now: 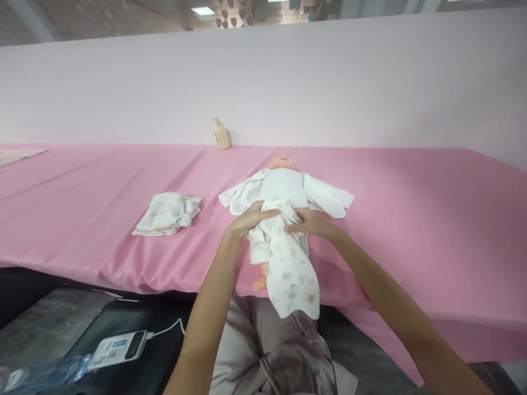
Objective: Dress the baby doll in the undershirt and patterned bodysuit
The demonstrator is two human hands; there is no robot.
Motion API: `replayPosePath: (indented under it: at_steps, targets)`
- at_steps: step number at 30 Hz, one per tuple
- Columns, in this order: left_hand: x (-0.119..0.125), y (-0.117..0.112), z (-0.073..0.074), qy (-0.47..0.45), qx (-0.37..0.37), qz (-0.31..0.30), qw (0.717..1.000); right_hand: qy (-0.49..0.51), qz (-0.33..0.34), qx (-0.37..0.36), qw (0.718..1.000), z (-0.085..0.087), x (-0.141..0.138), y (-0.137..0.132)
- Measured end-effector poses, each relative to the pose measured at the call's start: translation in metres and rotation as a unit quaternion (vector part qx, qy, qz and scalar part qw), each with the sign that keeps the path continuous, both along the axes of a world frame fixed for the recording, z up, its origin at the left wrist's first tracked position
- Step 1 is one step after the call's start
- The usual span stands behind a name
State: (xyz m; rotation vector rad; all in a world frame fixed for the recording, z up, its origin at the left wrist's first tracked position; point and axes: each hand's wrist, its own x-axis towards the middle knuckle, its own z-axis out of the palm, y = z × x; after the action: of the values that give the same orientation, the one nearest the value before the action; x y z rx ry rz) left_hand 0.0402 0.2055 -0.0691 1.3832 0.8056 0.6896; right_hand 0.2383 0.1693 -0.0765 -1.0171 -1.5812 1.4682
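Observation:
A baby doll [281,162] lies on its back on the pink tablecloth [411,219], head away from me, wearing a white open top [288,189]. Patterned white trousers [290,269] cover its legs and hang over the table's front edge; one bare foot [260,283] shows beneath. My left hand [249,218] and my right hand [310,222] are both closed on the trousers' waistband at the doll's waist, one at each side.
A folded patterned cloth [168,214] lies left of the doll. A small cream bottle [222,135] stands at the back against the pale wall. Below the table's edge are a black seat with a white device [119,348] on a cable and a plastic bottle [45,373].

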Motion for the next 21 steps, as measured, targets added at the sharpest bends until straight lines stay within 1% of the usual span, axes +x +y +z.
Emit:
replayPosePath:
  at_steps: [1, 2, 4, 6, 7, 9, 11, 12, 13, 15, 16, 18, 21]
  targets:
    - [0.002, 0.0, -0.002, -0.032, -0.012, 0.03, 0.999, -0.024, 0.015, -0.013, 1.0, 0.0, 0.0, -0.001]
    - [0.004, 0.001, -0.003, -0.058, -0.024, 0.051, 0.997, -0.021, 0.012, -0.029, 0.999, 0.0, -0.001, -0.001]
    - [0.007, 0.002, -0.007, -0.077, -0.044, 0.064, 0.994, 0.053, -0.028, -0.061, 0.996, -0.003, -0.005, -0.001]
    - [0.007, 0.002, -0.008, -0.053, -0.056, 0.041, 0.996, 0.154, -0.074, -0.084, 0.982, -0.007, -0.009, 0.001]
    - [0.006, 0.002, -0.008, -0.029, -0.06, 0.017, 0.998, 0.188, -0.094, -0.092, 0.973, -0.009, -0.011, 0.003]
    - [0.003, 0.002, -0.007, 0.016, -0.068, -0.043, 0.997, 0.208, -0.127, -0.099, 0.965, -0.011, -0.013, 0.004]
    - [0.0, 0.003, -0.008, 0.011, -0.072, -0.082, 0.994, 0.179, -0.146, -0.087, 0.969, -0.011, -0.013, 0.003]
    - [0.0, 0.003, -0.009, -0.018, -0.073, -0.082, 0.994, 0.149, -0.139, -0.077, 0.976, -0.01, -0.012, 0.002]
    - [0.0, 0.004, -0.011, -0.056, -0.074, -0.069, 0.993, 0.114, -0.121, -0.071, 0.984, -0.009, -0.011, 0.001]
    - [0.002, 0.006, -0.017, -0.132, -0.078, -0.03, 0.988, 0.048, -0.074, -0.075, 0.993, -0.006, -0.009, -0.002]
    - [0.004, 0.008, -0.019, -0.157, -0.081, -0.016, 0.984, 0.033, -0.058, -0.083, 0.994, -0.005, -0.008, -0.003]
    - [0.007, 0.01, -0.023, -0.174, -0.089, -0.002, 0.981, 0.064, -0.05, -0.099, 0.992, -0.006, -0.007, -0.003]
    - [0.008, 0.011, -0.023, -0.146, -0.095, -0.008, 0.985, 0.182, -0.053, -0.115, 0.975, -0.012, -0.007, 0.003]
